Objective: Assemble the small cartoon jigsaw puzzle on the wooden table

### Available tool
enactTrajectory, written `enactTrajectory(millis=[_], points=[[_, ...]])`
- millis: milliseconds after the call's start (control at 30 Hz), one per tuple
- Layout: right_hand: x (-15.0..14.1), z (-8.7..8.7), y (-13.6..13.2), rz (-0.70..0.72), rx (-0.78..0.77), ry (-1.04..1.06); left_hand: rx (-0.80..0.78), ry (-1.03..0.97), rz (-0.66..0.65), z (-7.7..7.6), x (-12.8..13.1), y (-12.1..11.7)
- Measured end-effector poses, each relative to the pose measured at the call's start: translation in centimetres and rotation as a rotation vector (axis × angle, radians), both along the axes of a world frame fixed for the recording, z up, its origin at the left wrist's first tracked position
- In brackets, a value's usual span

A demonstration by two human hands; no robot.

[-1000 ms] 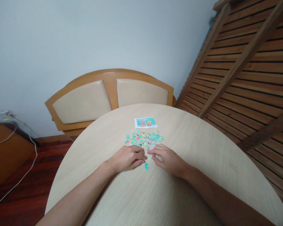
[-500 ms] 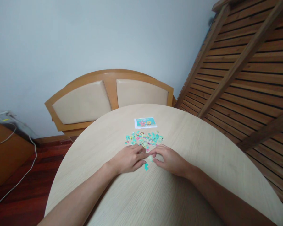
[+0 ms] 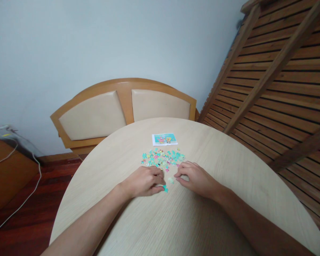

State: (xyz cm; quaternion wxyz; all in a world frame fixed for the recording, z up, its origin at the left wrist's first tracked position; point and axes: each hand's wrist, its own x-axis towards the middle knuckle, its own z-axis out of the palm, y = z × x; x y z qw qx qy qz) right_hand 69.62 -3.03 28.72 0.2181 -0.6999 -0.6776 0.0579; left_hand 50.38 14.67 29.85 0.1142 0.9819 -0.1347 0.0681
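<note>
My left hand rests on the round light-wood table, fingers curled, their tips touching a teal puzzle piece. A pale green piece lies on the table between both hands. My right hand lies just right of it, fingers bent and pinched together near the piece, apart from it. Beyond the hands a heap of loose teal, pink and yellow puzzle pieces is spread out. Behind the heap a small cartoon reference picture lies flat.
A wooden bench with two beige padded backs stands behind the table against the pale wall. A slatted wooden frame leans at the right. At the left are a brown cabinet and white cables on dark red flooring.
The hands were together over the pale green piece. They have drawn apart, leaving it on the table. My left fingertips now touch the teal piece.
</note>
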Motion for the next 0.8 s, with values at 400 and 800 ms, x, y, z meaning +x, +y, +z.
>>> enactTrajectory(millis=[400,800], points=[[-1.7,-0.5,0.2,0.007,0.04,0.018,0.02,0.001,0.025,0.0,0.0,-0.2],[-0.7,-0.3,0.1,0.095,-0.001,0.023,0.033,-0.011,0.007,0.1,0.1,-0.3]])
